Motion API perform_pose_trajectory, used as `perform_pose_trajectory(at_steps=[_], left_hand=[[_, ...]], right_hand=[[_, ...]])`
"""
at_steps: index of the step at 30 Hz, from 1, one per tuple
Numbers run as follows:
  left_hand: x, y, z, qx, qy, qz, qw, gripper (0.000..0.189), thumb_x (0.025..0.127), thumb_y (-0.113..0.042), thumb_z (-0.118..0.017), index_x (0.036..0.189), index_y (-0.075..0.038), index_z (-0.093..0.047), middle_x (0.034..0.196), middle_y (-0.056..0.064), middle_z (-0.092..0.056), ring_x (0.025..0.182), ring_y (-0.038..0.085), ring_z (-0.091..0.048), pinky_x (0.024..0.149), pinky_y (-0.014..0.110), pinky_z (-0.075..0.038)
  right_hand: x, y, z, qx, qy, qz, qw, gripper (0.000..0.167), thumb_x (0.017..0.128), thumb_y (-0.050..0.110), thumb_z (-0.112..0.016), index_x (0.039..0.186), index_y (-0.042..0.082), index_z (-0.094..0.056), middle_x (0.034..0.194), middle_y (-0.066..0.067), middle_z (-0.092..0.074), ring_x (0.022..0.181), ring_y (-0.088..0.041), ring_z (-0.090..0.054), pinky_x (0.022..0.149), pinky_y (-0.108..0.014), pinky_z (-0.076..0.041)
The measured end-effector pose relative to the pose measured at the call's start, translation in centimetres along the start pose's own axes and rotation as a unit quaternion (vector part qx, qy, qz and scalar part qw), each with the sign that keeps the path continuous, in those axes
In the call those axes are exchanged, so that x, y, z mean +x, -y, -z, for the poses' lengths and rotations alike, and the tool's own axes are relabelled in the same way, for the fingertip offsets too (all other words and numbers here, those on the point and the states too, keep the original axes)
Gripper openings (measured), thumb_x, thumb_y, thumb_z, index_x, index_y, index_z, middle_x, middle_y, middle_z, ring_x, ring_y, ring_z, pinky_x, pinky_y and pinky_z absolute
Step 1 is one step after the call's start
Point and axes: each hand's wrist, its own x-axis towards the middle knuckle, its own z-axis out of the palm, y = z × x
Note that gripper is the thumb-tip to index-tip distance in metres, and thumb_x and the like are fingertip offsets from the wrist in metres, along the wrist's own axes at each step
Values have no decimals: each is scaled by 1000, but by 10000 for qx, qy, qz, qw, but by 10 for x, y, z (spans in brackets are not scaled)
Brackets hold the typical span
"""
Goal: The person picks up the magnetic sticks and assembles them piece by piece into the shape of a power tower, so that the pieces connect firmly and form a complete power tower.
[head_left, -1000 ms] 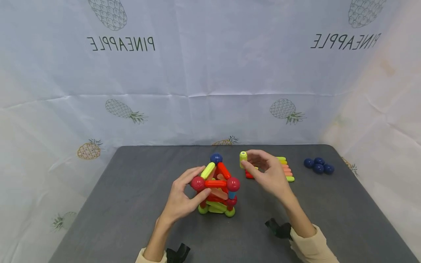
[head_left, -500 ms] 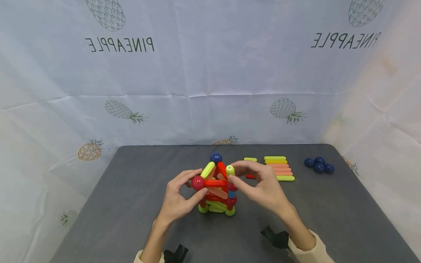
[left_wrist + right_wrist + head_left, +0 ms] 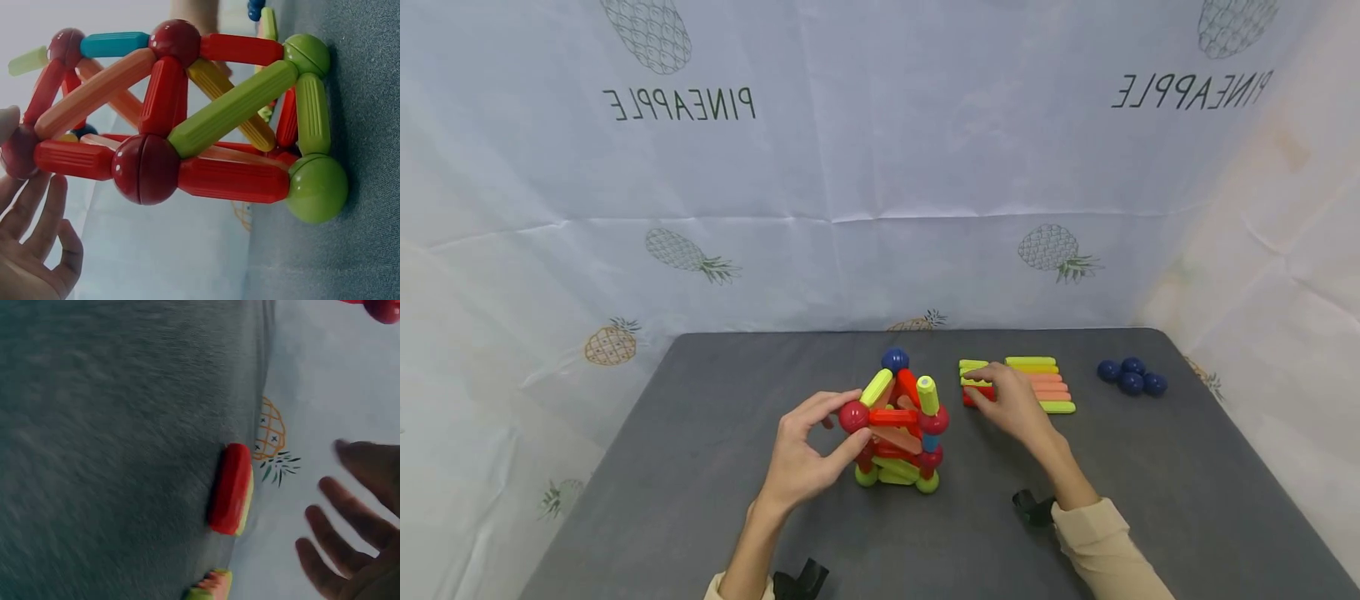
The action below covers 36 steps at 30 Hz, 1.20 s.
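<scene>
A tower of magnetic sticks and balls (image 3: 895, 418) stands upright on the dark table. My left hand (image 3: 808, 450) pinches the dark red ball (image 3: 853, 416) at its upper front-left corner, thumb in front and fingers on the far side. On the opposite front corner ball, a yellow-green stick (image 3: 928, 396) rises with its top end free. A blue ball (image 3: 895, 359) caps the back. Over the group of short sticks to the right reaches my right hand (image 3: 1011, 404), fingers spread and apart; the right wrist view shows it above a red stick (image 3: 231, 490), holding nothing.
Longer sticks in yellow-green, yellow and salmon (image 3: 1047, 387) lie in a row behind the right hand. Several blue balls (image 3: 1131, 383) cluster at the far right of the table (image 3: 737, 400). A white pineapple-print cloth (image 3: 865, 167) hangs behind.
My right hand set the yellow-green stick upright on the tower's front-right ball, let go and moved right to the short sticks. My left hand keeps its hold on the front-left ball.
</scene>
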Motion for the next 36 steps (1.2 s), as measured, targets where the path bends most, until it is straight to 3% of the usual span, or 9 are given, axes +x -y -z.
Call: perform_pose_trajectory(at_steps=[3, 6, 8, 10, 15, 23, 30, 33, 36], left_hand=[[0, -1, 0, -24, 51, 51, 10000, 42, 81, -7, -82, 122, -13, -73, 102, 4, -75, 84, 8, -63, 73, 28, -52], [0, 0, 0, -33, 44, 55, 10000, 42, 82, -6, -82, 122, -13, -73, 101, 3, -76, 85, 8, -63, 72, 28, -52], [1, 0, 0, -37, 24, 53, 10000, 42, 82, -6, -82, 122, -13, -73, 101, 3, -76, 84, 8, -63, 73, 28, -52], [1, 0, 0, -21, 10, 68, 10000, 42, 82, -6, -81, 122, -13, -73, 101, 4, -76, 85, 8, -63, 73, 28, -52], [1, 0, 0, -8, 53, 121, 9999, 42, 82, -7, -82, 123, -13, -73, 102, 3, -76, 85, 8, -63, 73, 28, -52], [-1, -1, 1, -3, 79, 137, 9999, 41, 81, -7, -83, 120, -14, -74, 100, 3, -76, 84, 8, -63, 73, 28, -53], [-2, -1, 1, 19, 39, 90, 9999, 40, 79, -6, -84, 118, -12, -75, 96, 4, -76, 81, 8, -63, 72, 28, -53], [-3, -1, 1, 11, 28, 92, 10000, 40, 79, -6, -84, 118, -12, -75, 96, 4, -76, 81, 8, -63, 72, 28, -53], [-4, 1, 1, -39, 25, 62, 10000, 41, 79, -5, -84, 118, -11, -75, 97, 5, -76, 82, 8, -63, 73, 28, -53]], right_hand=[[-4, 14, 6, 1216, -98, 176, 9924, 19, 95, 8, -71, 112, 3, -76, 102, -12, -75, 88, -25, -70, 80, -31, -60], [-6, 46, 26, 2509, 255, 1054, 9619, 24, 95, 5, -69, 119, 3, -73, 106, -11, -72, 91, -20, -68, 81, -26, -59], [-7, 66, 38, 2938, 815, 1538, 9399, 32, 91, 3, -74, 123, 4, -71, 107, -7, -70, 91, -16, -65, 79, -26, -59], [-8, 81, 44, 2914, 1206, 1767, 9324, 36, 86, 4, -79, 121, 7, -72, 106, -3, -69, 90, -12, -64, 75, -27, -58], [-11, 91, 43, 2692, 1293, 1381, 9443, 26, 84, 6, -83, 107, 17, -76, 99, 3, -70, 84, -13, -62, 67, -26, -57], [-13, 77, 42, 3045, 1403, 1341, 9325, 29, 85, 3, -80, 114, 6, -74, 105, -1, -71, 94, -15, -68, 82, -30, -62], [-13, 44, 40, 3123, 961, 1255, 9367, 33, 91, -7, -68, 123, 1, -70, 115, 13, -67, 104, -6, -66, 87, -21, -58], [-10, 38, 38, 2891, 866, 1113, 9469, 28, 93, -2, -69, 120, 1, -72, 113, 3, -69, 97, -11, -68, 83, -25, -60], [-4, 27, 28, 1879, 674, 761, 9769, 23, 92, 5, -74, 115, 5, -75, 108, -7, -72, 91, -19, -69, 79, -32, -60]])
